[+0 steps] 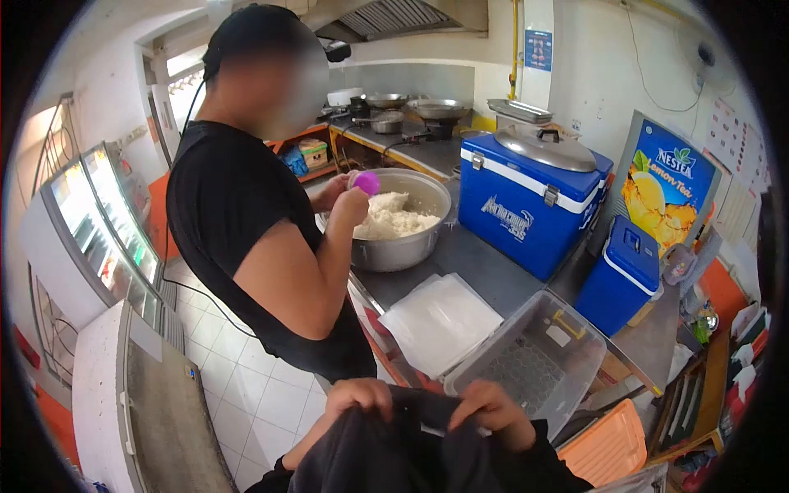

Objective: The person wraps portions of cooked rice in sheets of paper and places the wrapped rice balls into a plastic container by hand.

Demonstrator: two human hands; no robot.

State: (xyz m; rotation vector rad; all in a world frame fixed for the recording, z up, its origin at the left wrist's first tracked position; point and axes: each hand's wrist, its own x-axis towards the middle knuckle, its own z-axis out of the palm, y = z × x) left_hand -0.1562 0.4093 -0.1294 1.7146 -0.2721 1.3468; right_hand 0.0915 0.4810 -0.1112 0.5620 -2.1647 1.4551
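Observation:
At the bottom of the head view, my left hand (359,396) is closed on the edge of a dark cloth (403,448). My right hand (491,411) pinches the same cloth a little further right. The fabric hangs in folds between and below both hands; whether it is part of my own black clothing I cannot tell. Just beyond my right hand stands a clear plastic bin (534,361) with a patterned bottom. White plastic sheets (441,324) lie stacked on the counter ahead of my hands.
A co-worker in black (246,222) stands at left, holding a purple cup (367,182) over a large pot (399,255) of white rice. Blue coolers (522,205) occupy the counter, a metal lid (545,148) on the larger. An orange lid (608,448) lies low at right.

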